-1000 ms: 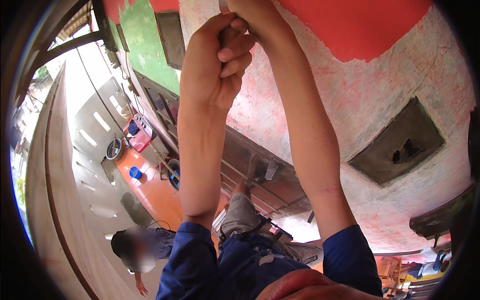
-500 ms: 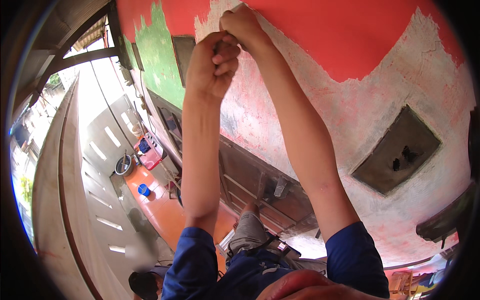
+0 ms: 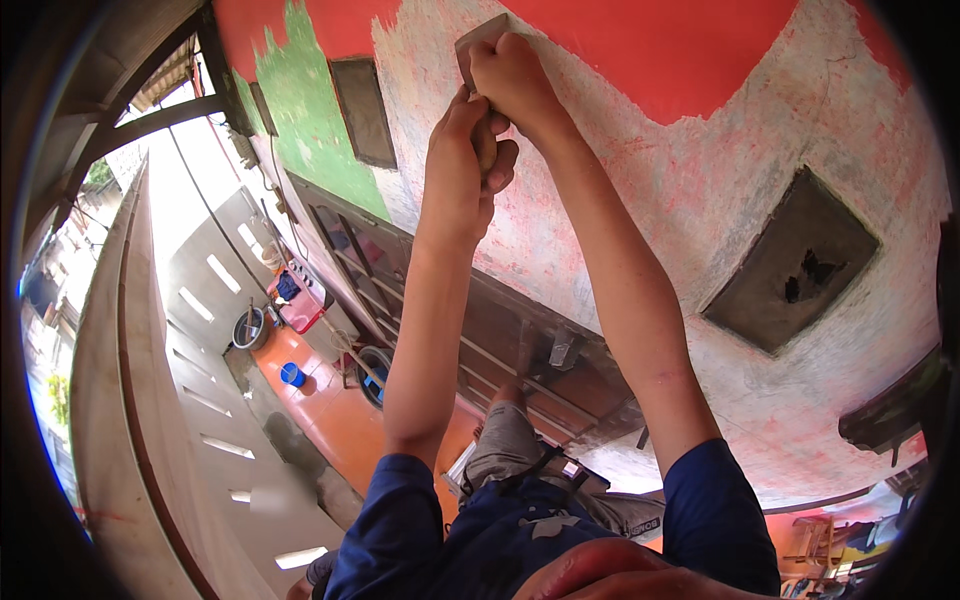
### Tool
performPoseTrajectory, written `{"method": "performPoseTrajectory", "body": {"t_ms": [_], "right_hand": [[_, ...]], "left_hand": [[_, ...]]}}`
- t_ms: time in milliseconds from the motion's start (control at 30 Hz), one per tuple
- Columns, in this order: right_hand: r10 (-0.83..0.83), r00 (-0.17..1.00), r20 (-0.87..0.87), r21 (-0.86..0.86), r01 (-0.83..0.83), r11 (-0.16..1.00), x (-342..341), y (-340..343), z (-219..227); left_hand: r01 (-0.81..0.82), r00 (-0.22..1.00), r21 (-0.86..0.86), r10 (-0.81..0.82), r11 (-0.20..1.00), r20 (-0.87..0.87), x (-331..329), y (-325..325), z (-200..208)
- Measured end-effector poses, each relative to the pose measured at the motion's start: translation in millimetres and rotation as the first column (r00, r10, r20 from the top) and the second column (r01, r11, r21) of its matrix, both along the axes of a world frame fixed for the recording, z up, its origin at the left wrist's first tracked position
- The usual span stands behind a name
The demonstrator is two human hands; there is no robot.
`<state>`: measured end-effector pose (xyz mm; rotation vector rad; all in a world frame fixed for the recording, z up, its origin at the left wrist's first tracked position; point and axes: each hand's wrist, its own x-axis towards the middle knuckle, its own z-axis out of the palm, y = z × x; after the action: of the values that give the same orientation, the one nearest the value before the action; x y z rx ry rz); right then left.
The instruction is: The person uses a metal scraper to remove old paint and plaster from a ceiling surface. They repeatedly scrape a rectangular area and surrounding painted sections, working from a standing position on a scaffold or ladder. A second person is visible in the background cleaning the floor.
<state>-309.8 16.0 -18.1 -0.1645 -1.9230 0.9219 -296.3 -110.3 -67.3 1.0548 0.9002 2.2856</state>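
Observation:
Both my arms reach up to the painted wall, where red paint ends in a ragged edge over pale, scraped plaster. A scraper with a flat, wide blade lies against the wall near that edge. Round its handle, my left hand is closed, with a bit of the handle showing between the fingers. My right hand is closed higher up, gripping the scraper at its blade. The right hand covers part of the blade.
Dark recessed panels, one with a broken hole, sit in the wall. Green paint remains at left. Far below, an orange tiled floor holds a blue bucket and a basin. A person partly shows at the lower edge, beside my left sleeve.
My hands have shifted slightly right and down in the picture, and the scraper blade now shows more plainly. The person below has moved mostly out of sight.

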Motion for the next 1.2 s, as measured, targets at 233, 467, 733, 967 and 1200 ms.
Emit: {"method": "performPoseTrajectory", "body": {"t_ms": [233, 467, 733, 967, 1200], "right_hand": [[0.07, 0.981, 0.179, -0.066, -0.059, 0.996, -3.3, -8.1, 34.0], [0.044, 0.999, -0.019, -0.057, -0.045, 0.997, -33.5, -6.1, 34.4], [0.014, 0.997, 0.081, -0.066, -0.009, 0.998, -38.9, -13.4, 47.0], [0.021, 0.997, 0.071, -0.014, -0.02, 1.0, -55.3, -5.5, 42.5], [-0.012, 0.998, 0.055, 0.022, 0.011, 1.0, -47.7, -5.7, 34.9]], "left_hand": [[0.039, 0.997, 0.042, -0.042, 0.998, 0.072, -3.4, -10.0, 29.7], [0.039, 0.998, 0.018, -0.04, 0.999, 0.058, -12.3, -8.7, 34.7], [0.105, 0.991, 0.005, -0.105, 0.994, 0.083, -25.7, -16.5, 47.8], [0.051, 0.998, 0.113, -0.054, 0.992, 0.025, -17.4, -12.7, 49.4], [0.141, 0.989, 0.064, -0.144, 0.988, 0.044, -15.1, -15.5, 42.0]]}}
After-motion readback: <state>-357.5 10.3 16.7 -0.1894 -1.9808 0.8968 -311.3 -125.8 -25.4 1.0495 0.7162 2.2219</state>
